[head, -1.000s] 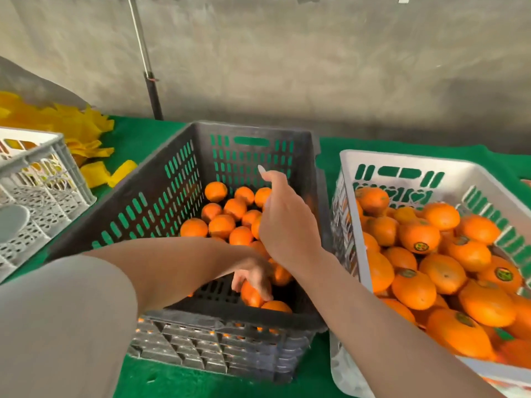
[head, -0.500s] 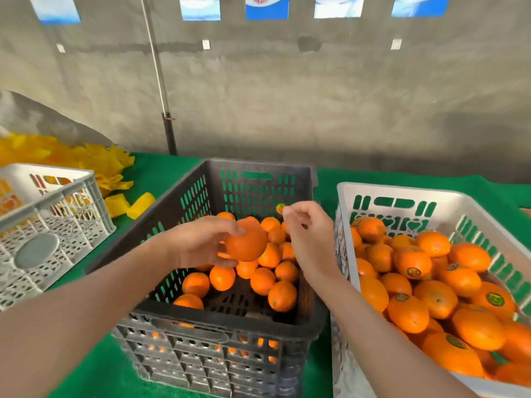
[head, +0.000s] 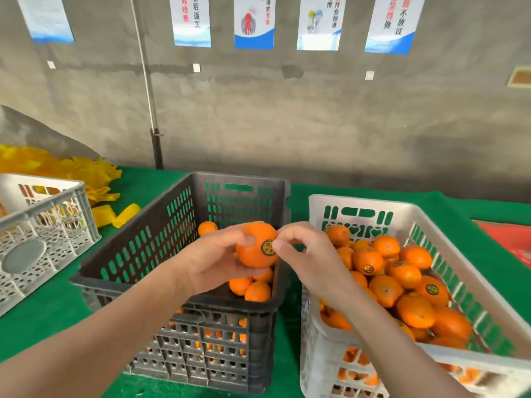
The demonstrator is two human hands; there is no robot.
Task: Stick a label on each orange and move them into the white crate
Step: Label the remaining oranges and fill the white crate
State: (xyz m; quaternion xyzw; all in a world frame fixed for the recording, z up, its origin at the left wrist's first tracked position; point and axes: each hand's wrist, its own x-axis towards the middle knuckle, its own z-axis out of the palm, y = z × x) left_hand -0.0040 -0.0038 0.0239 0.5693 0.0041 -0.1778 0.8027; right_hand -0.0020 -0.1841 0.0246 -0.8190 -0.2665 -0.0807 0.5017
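Observation:
My left hand (head: 211, 259) grips an orange (head: 253, 242) above the dark grey crate (head: 138, 254), which holds several unlabelled oranges (head: 253, 290). A round black and yellow label (head: 267, 248) sits on the held orange. My right hand (head: 304, 254) presses its thumb and forefinger on the label's right edge. To the right stands the white crate (head: 448, 228), filled with several labelled oranges (head: 402, 282).
A green cloth (head: 43, 311) covers the table. A second white crate (head: 43, 225) stands at the left, with yellow scraps (head: 71, 170) behind it. A red sheet (head: 508, 239) lies at the far right. A concrete wall with posters rises behind.
My left hand lifted an orange out of the dark crate. My right hand came across with a label and now presses it on the orange. The camera tilted upward.

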